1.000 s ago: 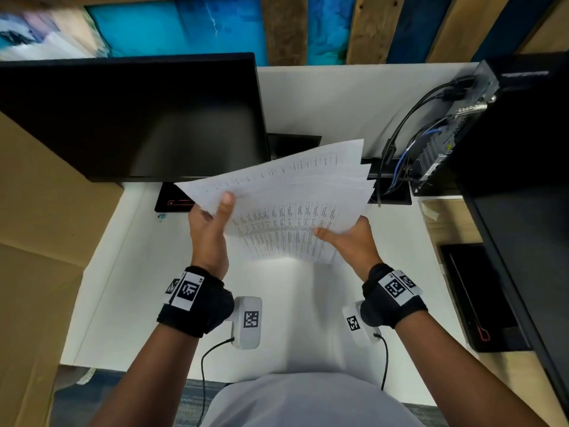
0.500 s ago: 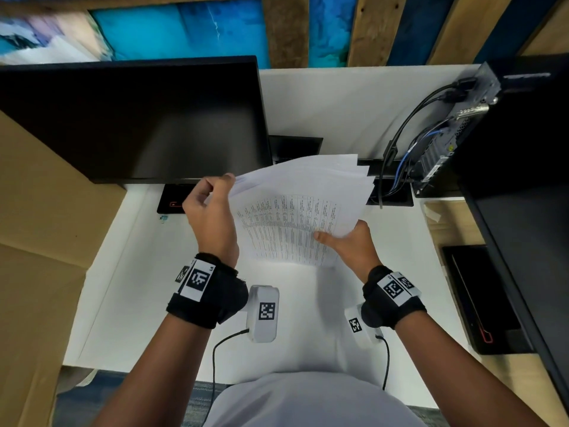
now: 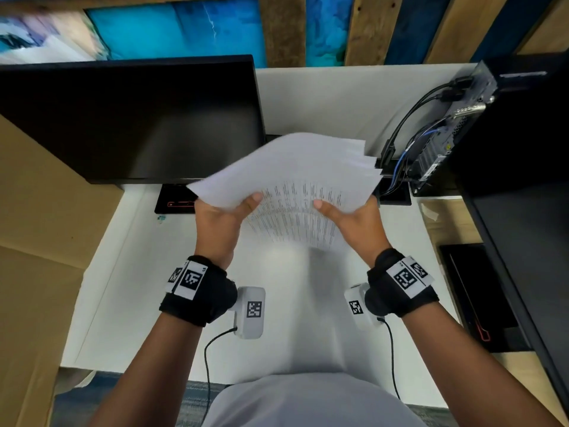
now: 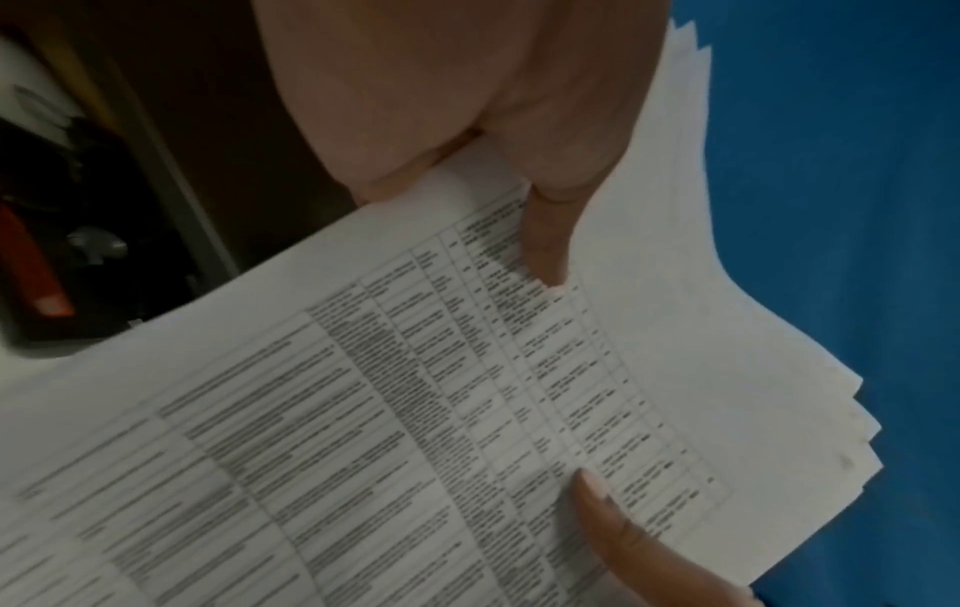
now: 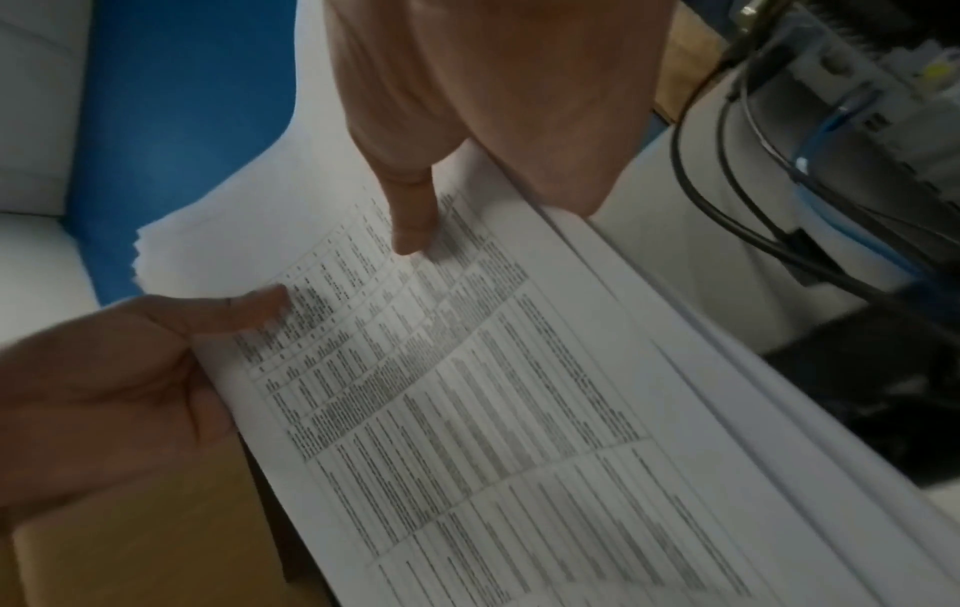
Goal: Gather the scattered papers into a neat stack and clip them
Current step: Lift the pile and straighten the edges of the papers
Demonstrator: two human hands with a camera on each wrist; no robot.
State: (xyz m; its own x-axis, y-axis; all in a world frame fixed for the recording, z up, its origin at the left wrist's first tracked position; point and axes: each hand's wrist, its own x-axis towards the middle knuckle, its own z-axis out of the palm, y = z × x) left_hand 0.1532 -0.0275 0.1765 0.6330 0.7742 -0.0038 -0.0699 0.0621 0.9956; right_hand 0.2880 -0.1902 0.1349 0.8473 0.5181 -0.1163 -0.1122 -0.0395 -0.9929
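head view: both hands hold a fanned bundle of papers in the air above the white desk. the left hand grips the bundle's left edge, thumb on the printed top sheet and fingers hidden underneath. the right hand grips the right edge the same way, thumb lying across the print. the sheets are not squared; their far corners step out past the right hand. just beyond the left-hand grip stands a dark monitor, its edge close to the raised papers. beyond the right-hand grip sits a small computer with cables running down beside the papers' far corner. a cardboard panel is well out to the left of the left hand.

left wrist view: the left hand pinches the papers, its thumb pressed on the printed table; the right thumb lies on the same sheet nearer the lower edge. staggered sheet edges show beyond the grip.

right wrist view: the right hand clamps the papers with its thumb on top; the left hand holds the opposite edge. the cables hang close beside the right-hand grip.
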